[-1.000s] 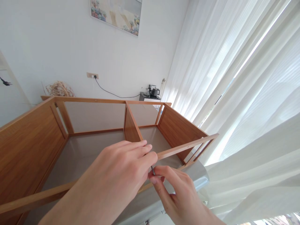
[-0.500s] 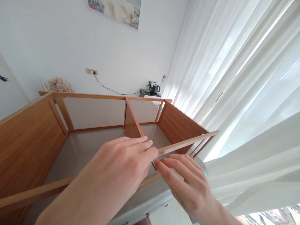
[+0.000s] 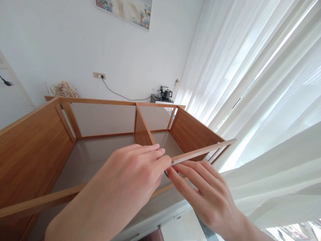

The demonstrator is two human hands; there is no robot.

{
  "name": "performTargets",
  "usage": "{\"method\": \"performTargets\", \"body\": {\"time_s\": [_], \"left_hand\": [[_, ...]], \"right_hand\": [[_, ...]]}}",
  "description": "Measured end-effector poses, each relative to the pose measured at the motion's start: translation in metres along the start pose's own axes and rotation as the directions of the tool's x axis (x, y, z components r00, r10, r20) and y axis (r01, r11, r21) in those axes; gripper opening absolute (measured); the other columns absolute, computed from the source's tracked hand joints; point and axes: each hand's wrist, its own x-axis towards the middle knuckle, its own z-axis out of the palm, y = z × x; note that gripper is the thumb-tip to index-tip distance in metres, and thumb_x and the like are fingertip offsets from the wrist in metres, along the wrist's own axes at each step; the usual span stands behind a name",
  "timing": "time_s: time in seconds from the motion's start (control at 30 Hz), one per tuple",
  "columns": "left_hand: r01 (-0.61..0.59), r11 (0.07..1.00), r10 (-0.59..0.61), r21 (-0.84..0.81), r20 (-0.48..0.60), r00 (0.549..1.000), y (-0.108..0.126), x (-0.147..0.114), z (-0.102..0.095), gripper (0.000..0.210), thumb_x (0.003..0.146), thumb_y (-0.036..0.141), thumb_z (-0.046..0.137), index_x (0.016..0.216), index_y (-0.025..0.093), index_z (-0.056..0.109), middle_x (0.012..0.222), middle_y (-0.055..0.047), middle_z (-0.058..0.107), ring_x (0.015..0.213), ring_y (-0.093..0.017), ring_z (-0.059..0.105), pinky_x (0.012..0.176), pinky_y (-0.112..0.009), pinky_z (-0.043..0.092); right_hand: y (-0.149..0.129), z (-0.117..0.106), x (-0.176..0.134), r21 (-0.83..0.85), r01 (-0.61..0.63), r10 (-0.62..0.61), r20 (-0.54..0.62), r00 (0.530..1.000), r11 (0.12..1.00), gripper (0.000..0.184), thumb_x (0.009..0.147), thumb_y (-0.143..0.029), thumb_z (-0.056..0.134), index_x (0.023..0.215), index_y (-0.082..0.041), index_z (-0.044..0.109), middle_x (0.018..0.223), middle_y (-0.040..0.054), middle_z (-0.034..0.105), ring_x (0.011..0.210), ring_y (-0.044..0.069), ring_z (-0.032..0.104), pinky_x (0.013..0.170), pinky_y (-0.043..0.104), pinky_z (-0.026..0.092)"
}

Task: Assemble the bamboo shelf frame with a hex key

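A wooden cabinet frame (image 3: 105, 101) with brown side panels and a middle divider (image 3: 143, 125) lies before me, its top side open. My left hand (image 3: 132, 174) is closed over the near rail (image 3: 42, 201), where the divider meets it. Just right of it my right hand (image 3: 205, 190) pinches a small, dark, bent metal rod, which looks like a hex key (image 3: 166, 173), below the rail. Most of the key and its tip are hidden by my fingers. The rail runs on to the right past my right hand.
White curtains (image 3: 263, 100) hang close on the right. By the far wall a kettle (image 3: 167, 94) stands on a small dark-topped stand, its cord running to a wall socket (image 3: 99, 75). A straw-like bundle (image 3: 64, 89) sits behind the frame. White furniture (image 3: 183, 226) stands below the near rail.
My right hand has shifted slightly up, closer to the underside of the rail, and the rod's angle has turned. My left hand keeps its hold. The view has moved a little.
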Motion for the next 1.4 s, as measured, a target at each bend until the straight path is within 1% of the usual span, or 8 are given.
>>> {"method": "performTargets", "body": {"time_s": [0.13, 0.3, 0.5, 0.73, 0.9, 1.03, 1.23, 1.4], "left_hand": [[0.020, 1.000, -0.020, -0.003, 0.010, 1.000, 0.000, -0.001, 0.000, 0.021, 0.099, 0.014, 0.059, 0.114, 0.025, 0.069, 0.123, -0.003, 0.079, 0.114, -0.027, 0.075, 0.085, -0.040, 0.063], [0.019, 1.000, -0.019, -0.013, 0.042, 0.999, 0.001, -0.002, -0.001, 0.020, 0.100, 0.014, 0.057, 0.111, 0.023, 0.071, 0.120, -0.005, 0.079, 0.113, -0.027, 0.075, 0.091, -0.042, 0.063], [0.008, 1.000, -0.008, -0.005, 0.042, 0.999, 0.000, -0.001, -0.001, 0.018, 0.100, 0.015, 0.056, 0.106, 0.024, 0.070, 0.122, -0.005, 0.078, 0.114, -0.026, 0.074, 0.091, -0.041, 0.062], [0.014, 0.999, -0.012, -0.028, 0.070, 0.997, 0.001, -0.001, -0.001, 0.018, 0.101, 0.014, 0.056, 0.105, 0.024, 0.069, 0.119, -0.003, 0.078, 0.117, -0.026, 0.073, 0.092, -0.043, 0.062], [0.025, 1.000, -0.024, -0.010, 0.054, 0.998, 0.002, -0.003, -0.002, 0.022, 0.101, 0.014, 0.057, 0.117, 0.024, 0.069, 0.122, -0.004, 0.078, 0.119, -0.028, 0.072, 0.090, -0.043, 0.062], [0.030, 1.000, -0.030, 0.001, 0.064, 0.998, 0.001, -0.003, -0.002, 0.024, 0.100, 0.013, 0.057, 0.117, 0.024, 0.069, 0.125, -0.006, 0.077, 0.119, -0.028, 0.073, 0.086, -0.040, 0.062], [0.017, 1.000, -0.018, 0.011, 0.059, 0.998, 0.000, -0.002, 0.001, 0.022, 0.099, 0.013, 0.059, 0.115, 0.024, 0.070, 0.126, -0.007, 0.077, 0.115, -0.027, 0.074, 0.084, -0.038, 0.062], [0.011, 1.000, -0.011, 0.003, 0.034, 0.999, 0.000, -0.001, 0.000, 0.022, 0.099, 0.013, 0.059, 0.115, 0.024, 0.070, 0.124, -0.006, 0.078, 0.114, -0.026, 0.075, 0.089, -0.040, 0.062]], "right_hand": [[-0.005, 0.006, -0.002, 0.117, -0.098, 0.097, 0.016, 0.995, 0.988, 0.016, 0.104, -0.007, 0.055, 0.113, -0.009, 0.068, 0.093, 0.0083, 0.074, 0.079, 0.018, 0.064, 0.070, 0.033, 0.045], [-0.013, 0.018, -0.002, 0.380, -0.324, 0.323, 0.069, 0.944, 0.867, 0.012, 0.106, -0.015, 0.057, 0.100, -0.019, 0.066, 0.071, -0.0029, 0.063, 0.060, 0.011, 0.053, 0.059, 0.025, 0.043], [-0.023, 0.022, -0.004, 0.423, -0.343, 0.359, 0.043, 0.932, 0.839, 0.012, 0.107, -0.017, 0.056, 0.099, -0.019, 0.064, 0.072, -0.0030, 0.062, 0.059, 0.010, 0.054, 0.057, 0.022, 0.042], [-0.016, 0.020, -0.010, 0.322, -0.204, 0.215, 0.001, 0.977, 0.925, 0.012, 0.103, -0.006, 0.056, 0.106, -0.016, 0.062, 0.081, 0.0014, 0.068, 0.064, 0.012, 0.051, 0.062, 0.028, 0.039], [-0.005, 0.013, -0.011, 0.191, -0.139, 0.135, 0.035, 0.990, 0.972, 0.014, 0.102, -0.005, 0.057, 0.111, -0.014, 0.064, 0.090, 0.0045, 0.072, 0.073, 0.015, 0.054, 0.067, 0.030, 0.038], [-0.003, 0.012, -0.011, 0.147, -0.107, 0.103, 0.033, 0.994, 0.983, 0.018, 0.103, -0.006, 0.055, 0.117, -0.012, 0.064, 0.096, 0.0057, 0.073, 0.078, 0.016, 0.055, 0.070, 0.032, 0.041], [-0.001, 0.003, -0.004, 0.057, -0.084, 0.082, 0.032, 0.996, 0.995, 0.016, 0.104, -0.008, 0.053, 0.112, -0.012, 0.067, 0.095, 0.0083, 0.075, 0.078, 0.018, 0.063, 0.069, 0.034, 0.043], [-0.001, -0.006, 0.004, -0.052, 0.026, -0.024, 0.047, 0.999, 0.998, 0.020, 0.103, -0.005, 0.050, 0.112, -0.006, 0.068, 0.098, 0.0126, 0.077, 0.090, 0.023, 0.071, 0.075, 0.037, 0.048]]}}
